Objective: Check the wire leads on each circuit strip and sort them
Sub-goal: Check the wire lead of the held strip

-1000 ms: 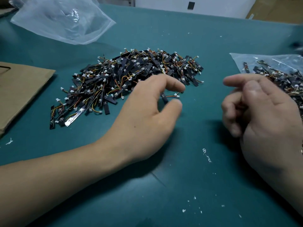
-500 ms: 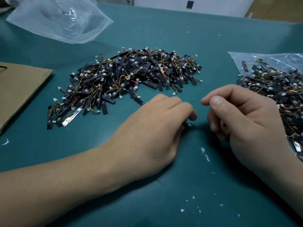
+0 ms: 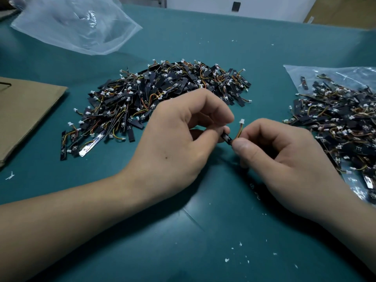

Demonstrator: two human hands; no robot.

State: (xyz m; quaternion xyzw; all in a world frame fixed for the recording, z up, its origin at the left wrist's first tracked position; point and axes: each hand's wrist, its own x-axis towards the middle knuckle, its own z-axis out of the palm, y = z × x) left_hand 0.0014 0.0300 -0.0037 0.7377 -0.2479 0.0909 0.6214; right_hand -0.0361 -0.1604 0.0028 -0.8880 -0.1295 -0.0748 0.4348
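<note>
The left hand (image 3: 179, 143) pinched one end of a small black strip (image 3: 226, 137). The right hand (image 3: 284, 157) pinched the other end, where its wires (image 3: 239, 131) curved up to a white plug (image 3: 242, 121). The strip was held above the table (image 3: 203, 241), just in front of the big pile (image 3: 162, 98). Right of that pile a second heap (image 3: 341, 127) lay on a clear bag (image 3: 295, 74), and left of it lay cardboard (image 3: 26, 110).

Strip (image 3: 226, 138) — largely behind left hand (image 3: 179, 143)

No legible text, label or number anywhere
</note>
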